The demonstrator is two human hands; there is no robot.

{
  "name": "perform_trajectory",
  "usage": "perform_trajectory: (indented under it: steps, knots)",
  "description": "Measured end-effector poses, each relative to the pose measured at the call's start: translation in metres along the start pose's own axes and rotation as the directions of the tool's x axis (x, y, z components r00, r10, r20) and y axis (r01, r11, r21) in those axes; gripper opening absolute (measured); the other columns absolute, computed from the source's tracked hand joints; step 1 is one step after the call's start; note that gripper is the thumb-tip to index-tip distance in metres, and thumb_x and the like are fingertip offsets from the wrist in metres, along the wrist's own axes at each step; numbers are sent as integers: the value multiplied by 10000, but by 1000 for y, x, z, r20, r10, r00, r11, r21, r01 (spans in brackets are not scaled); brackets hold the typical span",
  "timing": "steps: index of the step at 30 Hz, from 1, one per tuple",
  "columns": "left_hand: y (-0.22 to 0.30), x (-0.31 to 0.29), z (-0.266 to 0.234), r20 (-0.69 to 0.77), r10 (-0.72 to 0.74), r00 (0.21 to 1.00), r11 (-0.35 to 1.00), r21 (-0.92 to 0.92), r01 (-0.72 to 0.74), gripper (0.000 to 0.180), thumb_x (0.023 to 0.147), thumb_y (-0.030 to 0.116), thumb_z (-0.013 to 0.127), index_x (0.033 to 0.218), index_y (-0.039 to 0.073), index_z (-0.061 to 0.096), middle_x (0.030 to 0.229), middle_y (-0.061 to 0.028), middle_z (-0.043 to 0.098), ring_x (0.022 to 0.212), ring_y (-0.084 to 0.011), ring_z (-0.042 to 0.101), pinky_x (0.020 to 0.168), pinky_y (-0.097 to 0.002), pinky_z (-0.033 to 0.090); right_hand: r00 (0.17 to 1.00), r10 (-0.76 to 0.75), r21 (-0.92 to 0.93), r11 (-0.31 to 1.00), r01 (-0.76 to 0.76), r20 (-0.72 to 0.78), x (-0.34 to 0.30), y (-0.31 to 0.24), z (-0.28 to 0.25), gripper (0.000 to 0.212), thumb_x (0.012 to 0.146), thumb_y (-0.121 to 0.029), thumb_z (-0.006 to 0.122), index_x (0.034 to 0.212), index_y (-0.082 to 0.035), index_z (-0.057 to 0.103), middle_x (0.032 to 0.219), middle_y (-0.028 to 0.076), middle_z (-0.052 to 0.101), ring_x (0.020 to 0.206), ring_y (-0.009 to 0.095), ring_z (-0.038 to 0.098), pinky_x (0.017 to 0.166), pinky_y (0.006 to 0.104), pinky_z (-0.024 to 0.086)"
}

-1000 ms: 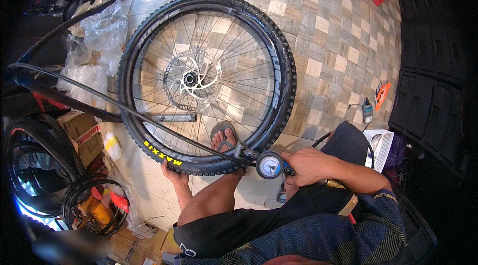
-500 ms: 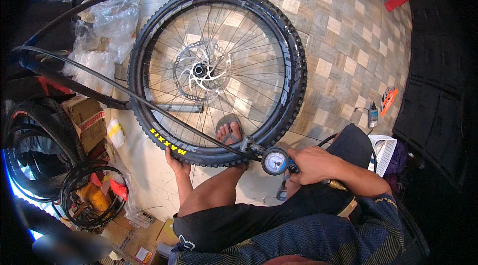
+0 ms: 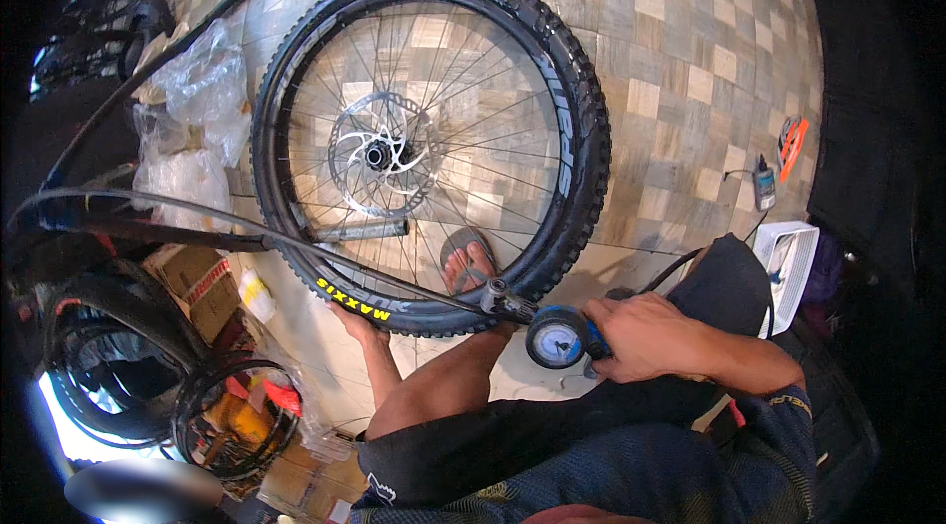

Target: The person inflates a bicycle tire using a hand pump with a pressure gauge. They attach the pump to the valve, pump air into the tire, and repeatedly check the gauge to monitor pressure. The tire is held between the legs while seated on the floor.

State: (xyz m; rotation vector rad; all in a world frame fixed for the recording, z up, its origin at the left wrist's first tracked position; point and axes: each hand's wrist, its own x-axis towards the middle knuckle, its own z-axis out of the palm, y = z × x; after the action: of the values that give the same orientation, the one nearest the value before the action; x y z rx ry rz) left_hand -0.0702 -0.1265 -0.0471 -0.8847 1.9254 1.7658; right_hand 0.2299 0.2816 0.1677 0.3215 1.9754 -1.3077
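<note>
A bicycle wheel with a knobby black tyre point(image 3: 588, 130) and thin spokes stands before me. Its silver brake disc point(image 3: 345, 158) surrounds the hub. My left hand point(image 3: 357, 323) grips the tyre's near left edge, its fingertips partly hidden behind the rubber. My right hand point(image 3: 642, 335) is closed around a tyre inflator, whose round blue-rimmed gauge point(image 3: 555, 341) faces up beside the tyre. A metal fitting point(image 3: 496, 295) sits at the rim next to the gauge. Across the wheel's near left side passes a long black tube point(image 3: 236, 219). My sandalled foot point(image 3: 467, 268) shows through the spokes.
Clear plastic wrapping point(image 3: 202, 96) lies at the left. Below it are a cardboard box point(image 3: 197, 283), loose tyres point(image 3: 74, 327) and a coil of black tyres or tubes point(image 3: 182, 421) around a yellow item. To the right are a small bottle point(image 3: 765, 187), an orange item point(image 3: 792, 155) and a white basket point(image 3: 794, 268).
The whole view has shifted a little, with the left-side things moving right and down. The gauge appears slightly lower and to the right. Both hands keep their hold.
</note>
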Motion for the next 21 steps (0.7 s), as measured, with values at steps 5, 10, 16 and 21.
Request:
perform_trajectory:
  steps: [5,10,16,21]
  knots:
    - [1,2,4,35,-8,999,997,71,6,764,1058,684,247,1603,157,341,1570,-76,469,1375,-331,508,1159,-487,421,996,21,16,1000,-20,-89,-9,14,17,625,772,-322,808,1183,58,530,1072,256,682,979,469,692,807,553,577]
    - [2,0,5,50,-52,997,998,44,50,784,1052,692,270,1586,125,359,1587,-78,440,1389,-308,484,1168,-464,406,996,58,86,995,-52,-71,-12,12,9,653,780,-322,808,1225,37,493,1095,266,651,990,462,689,825,532,571]
    - [-1,8,-2,80,-37,996,998,57,33,776,1049,697,279,1583,139,360,1580,-69,440,1388,-301,478,1174,-463,398,997,80,118,990,-78,-13,-8,5,2,641,798,-339,802,1213,45,500,1098,248,641,956,425,706,803,504,581]
    - [-7,21,-18,140,13,990,999,45,-19,782,1045,700,293,1583,137,357,1574,-78,435,1365,-315,481,1165,-486,400,995,102,100,990,-101,0,-5,5,2,638,809,-339,794,1221,47,498,1108,248,636,953,427,707,808,504,580]
